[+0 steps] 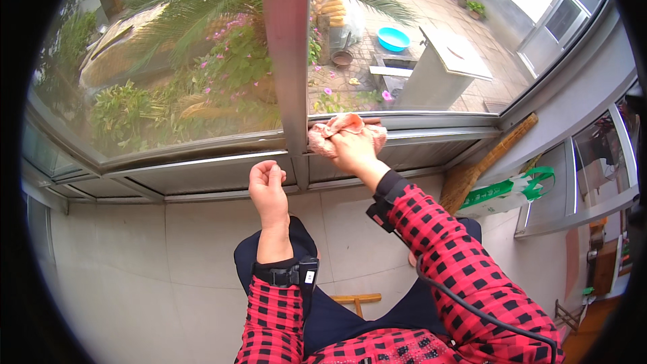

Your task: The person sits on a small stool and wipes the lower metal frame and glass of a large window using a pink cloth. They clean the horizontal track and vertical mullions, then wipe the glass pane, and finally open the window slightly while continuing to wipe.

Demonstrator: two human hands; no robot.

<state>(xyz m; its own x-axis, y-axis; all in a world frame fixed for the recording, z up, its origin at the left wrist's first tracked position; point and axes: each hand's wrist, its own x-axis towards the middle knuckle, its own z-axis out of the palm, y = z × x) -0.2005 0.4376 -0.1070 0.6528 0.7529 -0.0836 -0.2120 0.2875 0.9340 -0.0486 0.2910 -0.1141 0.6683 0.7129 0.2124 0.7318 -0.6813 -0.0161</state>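
Note:
My right hand [354, 150] presses a pink cloth [323, 142] against the metal window frame [429, 122], just right of the upright post [295, 76]. The cloth is bunched up under and around my fingers. Left of the post and lower, my left hand [268, 184] hangs in the air with its fingers loosely curled; no object shows in it. Behind it runs the bottom rail of the left window pane [192, 91], with a brown, dirty-looking track. Beyond the glass are pink flowers and a palm-like plant.
A straw broom [470, 177] leans in the corner at the right, beside a green and white bag [500, 194]. Pale floor tiles [121, 242] lie below, and a wooden piece [356, 298] shows between my legs. A cable runs along my right sleeve.

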